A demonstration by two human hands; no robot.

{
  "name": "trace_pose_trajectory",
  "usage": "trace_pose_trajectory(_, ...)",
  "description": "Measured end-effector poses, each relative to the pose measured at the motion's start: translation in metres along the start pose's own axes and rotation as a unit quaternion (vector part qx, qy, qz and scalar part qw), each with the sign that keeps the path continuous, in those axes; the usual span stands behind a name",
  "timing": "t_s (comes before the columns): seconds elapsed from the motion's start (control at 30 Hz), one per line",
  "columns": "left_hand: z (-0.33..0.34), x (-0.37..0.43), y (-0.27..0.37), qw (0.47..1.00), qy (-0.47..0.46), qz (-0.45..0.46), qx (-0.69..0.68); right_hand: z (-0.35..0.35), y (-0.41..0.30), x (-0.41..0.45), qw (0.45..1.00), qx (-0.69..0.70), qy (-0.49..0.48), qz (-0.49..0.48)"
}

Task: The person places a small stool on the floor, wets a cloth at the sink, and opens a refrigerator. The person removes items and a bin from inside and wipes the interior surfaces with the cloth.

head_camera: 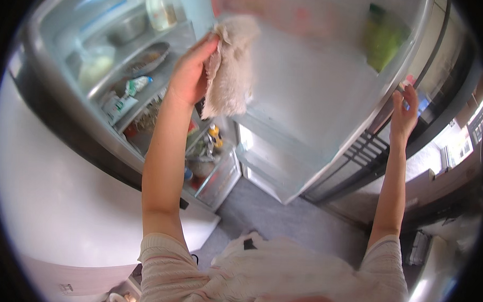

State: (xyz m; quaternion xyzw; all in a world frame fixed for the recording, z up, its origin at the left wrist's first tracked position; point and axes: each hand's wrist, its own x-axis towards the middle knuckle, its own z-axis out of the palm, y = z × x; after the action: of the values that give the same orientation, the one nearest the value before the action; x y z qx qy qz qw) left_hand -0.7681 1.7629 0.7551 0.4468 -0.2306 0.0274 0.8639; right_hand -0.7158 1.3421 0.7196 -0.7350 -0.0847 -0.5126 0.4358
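Observation:
My left hand (192, 71) is closed on a beige fluffy cloth (234, 67), raised between the open refrigerator's shelves and its door. My right hand (405, 111) is at the outer edge of the refrigerator door (306, 109), fingers curled; whether it grips the edge cannot be told. A green item (383, 44) sits blurred in the upper door area. On the shelves at left are a metal bowl (128, 29), a bottle (158, 12), a knotted plastic bag (96, 66), an oval dish with food (149, 60) and a white-green tube (138, 85).
Below, an open drawer (218, 182) holds packages and a yellow bottle (215, 135). Transparent door bins (281, 140) stick out low on the door. A white cabinet or appliance side (64, 184) stands at left, dark lattice (365, 151) behind the door, grey floor (263, 207) below.

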Motion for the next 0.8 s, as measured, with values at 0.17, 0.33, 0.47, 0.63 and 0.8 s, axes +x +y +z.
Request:
trace_pose_trajectory(0.17, -0.005, -0.035, -0.091, 0.976, 0.007, -0.206, -0.074, 0.012, -0.087, -0.099, 0.955, 0.108, -0.278, 0.000)
trace_pose_trajectory(0.33, 0.031, -0.053, -0.151, 0.940, 0.004, -0.339, 0.032, 0.063, -0.074, -0.126, 0.900, 0.187, -0.388, -0.067)
trace_pose_trajectory(0.47, 0.030, -0.061, -0.170, 0.882, -0.211, -0.104, 0.408, 0.050, -0.059, -0.120, 0.740, 0.365, -0.390, 0.409)
trace_pose_trajectory(0.63, 0.033, -0.059, -0.149, 0.901, -0.061, -0.231, 0.361, 0.045, -0.031, -0.133, 0.681, 0.435, -0.317, 0.496)
trace_pose_trajectory(0.8, 0.009, -0.056, -0.156, 0.943, 0.008, -0.228, 0.241, 0.050, -0.023, -0.136, 0.621, 0.457, -0.297, 0.563)
